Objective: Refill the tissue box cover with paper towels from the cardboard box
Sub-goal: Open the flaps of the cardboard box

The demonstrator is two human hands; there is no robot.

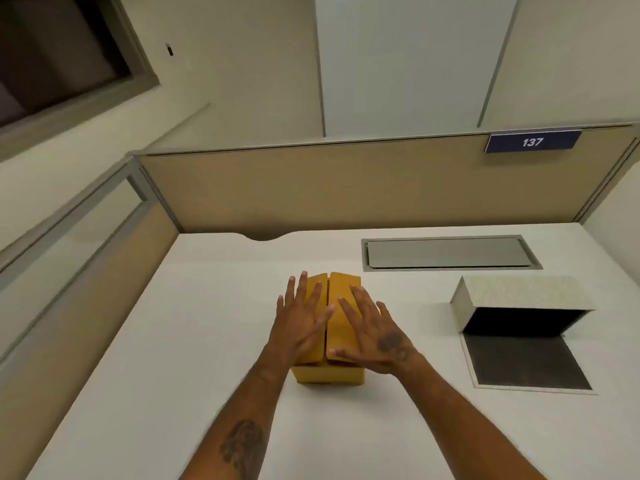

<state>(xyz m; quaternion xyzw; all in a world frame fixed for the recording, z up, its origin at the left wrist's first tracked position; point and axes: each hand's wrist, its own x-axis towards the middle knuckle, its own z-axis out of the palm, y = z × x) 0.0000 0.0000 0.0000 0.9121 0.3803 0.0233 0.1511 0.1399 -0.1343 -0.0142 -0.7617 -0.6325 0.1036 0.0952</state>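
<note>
A small yellow-brown cardboard box stands in the middle of the white desk, its two top flaps closed with a seam between them. My left hand lies flat on the left flap, fingers spread. My right hand lies flat on the right flap, fingers apart too. Neither hand grips anything. To the right, the pale speckled tissue box cover lies with its dark inside showing and its bottom flap folded open onto the desk. No paper towels are visible.
A grey metal cable hatch is set into the desk behind the cover. Tan partition panels wall the desk at the back and left. A blue sign reading 137 hangs on the back panel.
</note>
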